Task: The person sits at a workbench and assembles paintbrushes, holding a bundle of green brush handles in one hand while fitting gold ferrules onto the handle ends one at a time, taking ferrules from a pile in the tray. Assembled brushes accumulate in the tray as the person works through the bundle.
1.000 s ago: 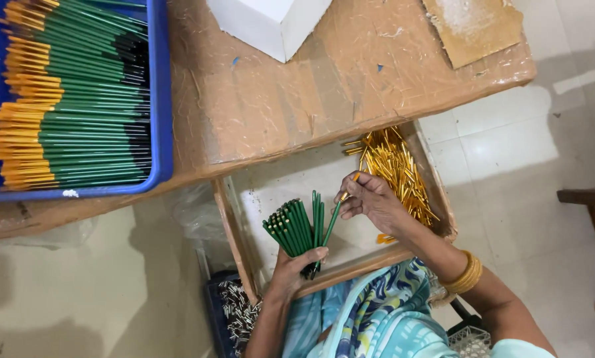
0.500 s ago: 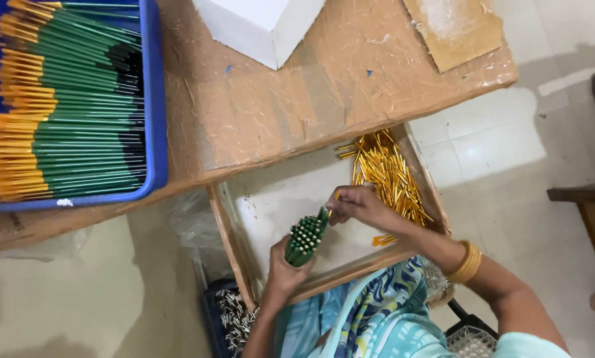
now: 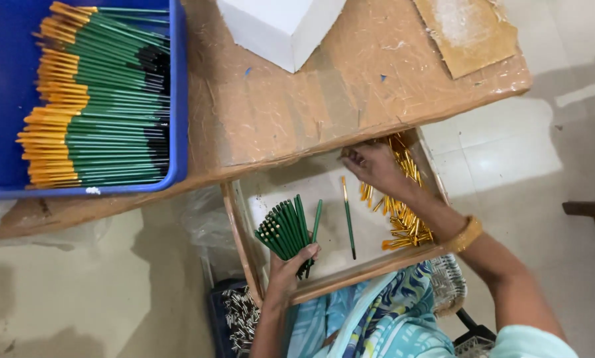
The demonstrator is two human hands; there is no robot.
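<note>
My left hand [image 3: 289,268] grips a bundle of green sticks [image 3: 283,229], their ends fanned up and to the left, inside a shallow wooden tray [image 3: 239,232]. One green stick with a gold end [image 3: 348,215] lies loose on the tray's white floor, just right of the bundle. My right hand [image 3: 375,167] reaches into a pile of small gold caps [image 3: 403,205] at the tray's right side, fingers curled at the pile's far edge; whether it holds a cap is hidden.
A blue crate [image 3: 178,99] of finished green sticks with gold and black ends sits on the brown table [image 3: 291,113] at the left. A white box [image 3: 277,26] and a cardboard scrap [image 3: 466,30] lie at the far edge. A basket of dark parts [image 3: 238,318] stands below.
My right hand left the bundle and moved up into the gold caps. One stick now lies loose in the tray. The bundle in my left hand tilted and fanned out.
</note>
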